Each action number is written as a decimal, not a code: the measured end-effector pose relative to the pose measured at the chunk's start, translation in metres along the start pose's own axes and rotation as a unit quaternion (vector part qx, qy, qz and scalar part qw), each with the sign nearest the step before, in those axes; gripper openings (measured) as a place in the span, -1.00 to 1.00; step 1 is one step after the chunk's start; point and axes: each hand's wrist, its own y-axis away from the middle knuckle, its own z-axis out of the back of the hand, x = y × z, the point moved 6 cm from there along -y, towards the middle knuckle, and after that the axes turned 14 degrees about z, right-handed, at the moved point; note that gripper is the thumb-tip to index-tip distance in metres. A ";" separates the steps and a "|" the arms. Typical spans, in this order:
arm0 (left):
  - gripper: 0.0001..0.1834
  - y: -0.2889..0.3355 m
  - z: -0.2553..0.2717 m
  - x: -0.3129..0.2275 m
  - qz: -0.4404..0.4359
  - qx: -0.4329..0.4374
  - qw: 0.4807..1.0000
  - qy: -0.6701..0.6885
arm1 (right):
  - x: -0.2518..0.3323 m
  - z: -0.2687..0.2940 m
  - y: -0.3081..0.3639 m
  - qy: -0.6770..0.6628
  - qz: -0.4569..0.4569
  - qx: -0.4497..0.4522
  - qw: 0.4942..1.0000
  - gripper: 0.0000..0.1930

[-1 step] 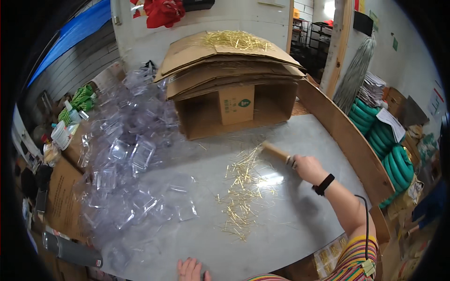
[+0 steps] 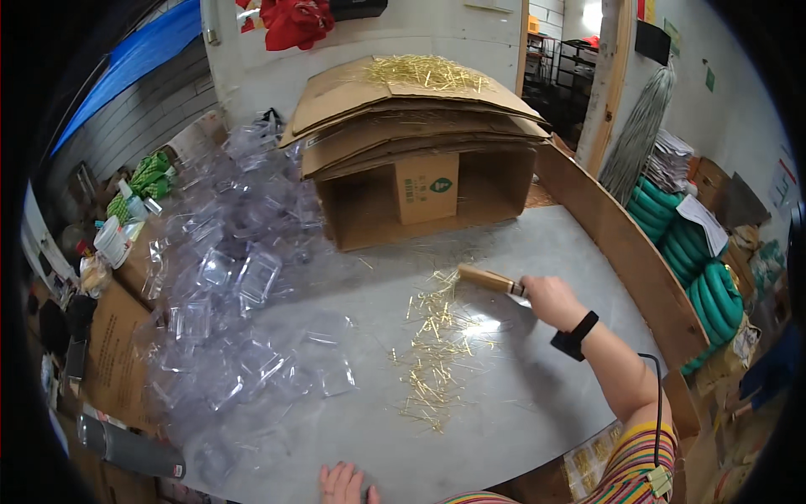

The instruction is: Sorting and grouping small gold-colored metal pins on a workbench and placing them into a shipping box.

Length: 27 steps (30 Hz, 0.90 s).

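My right hand (image 2: 551,302) is closed round one end of a tool with a pale wooden handle (image 2: 487,279) and a dark metal collar. The handle points left, beside the upper part of a strip of loose golden wire pieces (image 2: 434,353) scattered over the grey tabletop (image 2: 353,277). The end of the tool inside my fist is hidden, so its exact kind does not show. At the near edge of the table lies my left hand (image 2: 341,484), fingers stretched out, holding nothing.
Clear plastic trays (image 2: 243,277) are heaped across the left side. At the back stands an open cardboard box (image 2: 361,206), with bent cardboard sheets and more golden wires (image 2: 432,74) on top. A wooden rail (image 2: 625,244) edges the right; a grey bottle (image 2: 130,447) lies near left.
The free end of the wooden handle has swung a little left and toward me, over the top of the wire strip. My left hand stays in place.
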 end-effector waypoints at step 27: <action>-0.63 0.001 -0.007 0.007 0.026 0.030 0.999 0.017 | 0.085 -0.036 -0.126 0.098 0.038 -0.011 0.994 -0.91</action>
